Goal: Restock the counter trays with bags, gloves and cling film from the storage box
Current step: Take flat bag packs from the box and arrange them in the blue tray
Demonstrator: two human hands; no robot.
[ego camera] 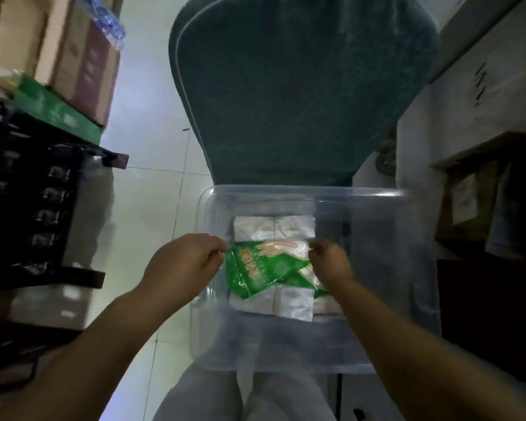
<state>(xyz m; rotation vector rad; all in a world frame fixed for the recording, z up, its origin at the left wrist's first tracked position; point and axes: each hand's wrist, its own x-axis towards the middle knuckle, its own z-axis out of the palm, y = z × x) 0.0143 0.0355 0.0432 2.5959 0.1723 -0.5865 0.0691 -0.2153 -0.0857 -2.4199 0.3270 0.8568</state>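
Both hands, left [184,262] and right [331,261], pinch a crumpled green glove packet [261,270] printed with hands.

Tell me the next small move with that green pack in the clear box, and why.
Probably lift the green glove pack straight up out of the clear storage box. Both the left hand and the right hand seem to pinch its top corners, and it lies over white packets inside the box, so nothing appears to block a lift.

Dim room: pale tiled floor [152,123], teal chair [301,95], cardboard boxes [58,50] stacked left.
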